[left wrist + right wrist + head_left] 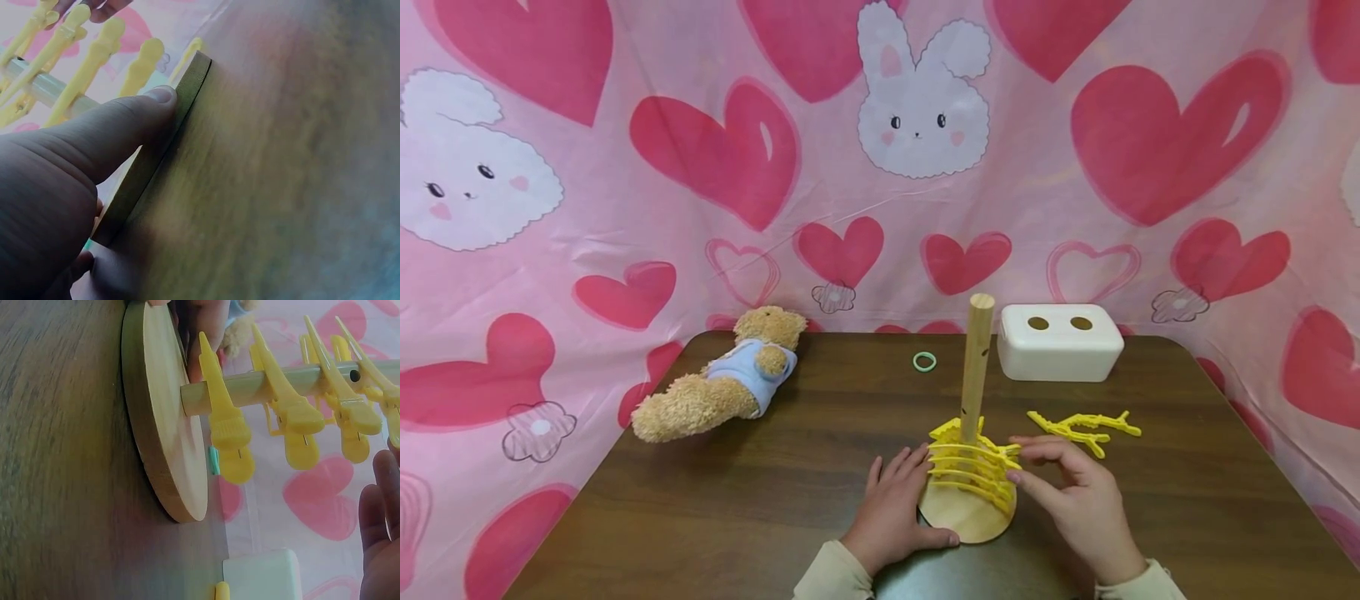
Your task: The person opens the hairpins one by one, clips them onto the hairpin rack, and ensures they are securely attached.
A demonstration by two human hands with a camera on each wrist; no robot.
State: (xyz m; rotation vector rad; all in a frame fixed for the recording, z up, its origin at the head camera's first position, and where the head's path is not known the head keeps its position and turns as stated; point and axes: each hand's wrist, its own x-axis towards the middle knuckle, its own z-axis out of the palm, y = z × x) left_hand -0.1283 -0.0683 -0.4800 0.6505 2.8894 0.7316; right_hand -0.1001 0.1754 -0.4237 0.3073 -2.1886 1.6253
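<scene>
A round wooden base (pixel 964 518) carries an upright wooden post (pixel 976 367). Several long yellow hair clips (pixel 962 465) are clamped across the post, one above another; in the right wrist view a lower clip (pixel 226 419) sits just above the base. My left hand (pixel 891 508) holds the base at its left, with the thumb on the front rim, as the left wrist view also shows. With thumb and forefinger my right hand (pixel 1078 498) pinches the right end of the top clip; that contact is partly cut off in the right wrist view.
More yellow hair clips (pixel 1086 423) lie loose on the brown table (pixel 820 467) to the right. Behind stand a white box with two round holes (pixel 1060 354) and a small green ring (pixel 924 362). A teddy bear (pixel 730 379) in blue lies at the left.
</scene>
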